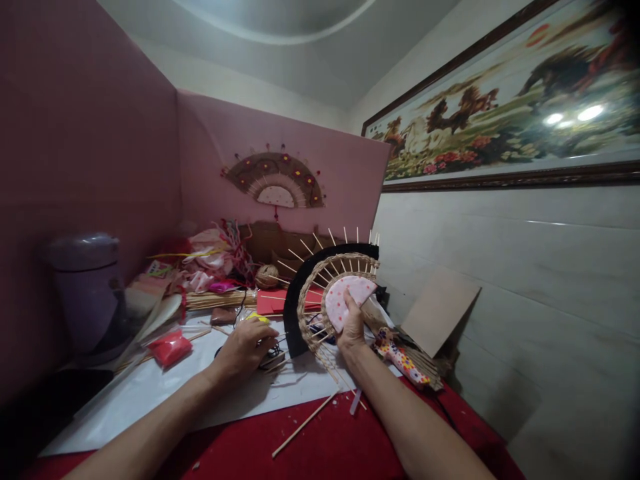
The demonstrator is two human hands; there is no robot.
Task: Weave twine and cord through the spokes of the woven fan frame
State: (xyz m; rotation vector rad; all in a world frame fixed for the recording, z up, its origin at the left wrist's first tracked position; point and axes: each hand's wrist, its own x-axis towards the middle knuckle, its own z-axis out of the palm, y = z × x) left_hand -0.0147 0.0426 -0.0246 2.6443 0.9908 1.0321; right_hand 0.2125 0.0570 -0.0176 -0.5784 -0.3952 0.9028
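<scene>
My right hand (353, 327) grips a half-round fan (295, 313) by its pale, red-dotted centre, thumb across the front. The fan is tilted upright, with thin sticks fanning out, a braided tan band and a wide black band woven across them. Bare stick tips poke past the black edge. Just left of the fan, my left hand (249, 343) is closed, fingers curled over black yarn (270, 353). The fingertips are partly hidden.
A white sheet (150, 393) covers part of the red tablecloth (325, 440). A loose stick (305, 423) lies in front. Behind are a twine ball (267, 276), red paper (273, 301) and a stick bundle (210, 300). Another fan (275, 180) hangs on the pink board.
</scene>
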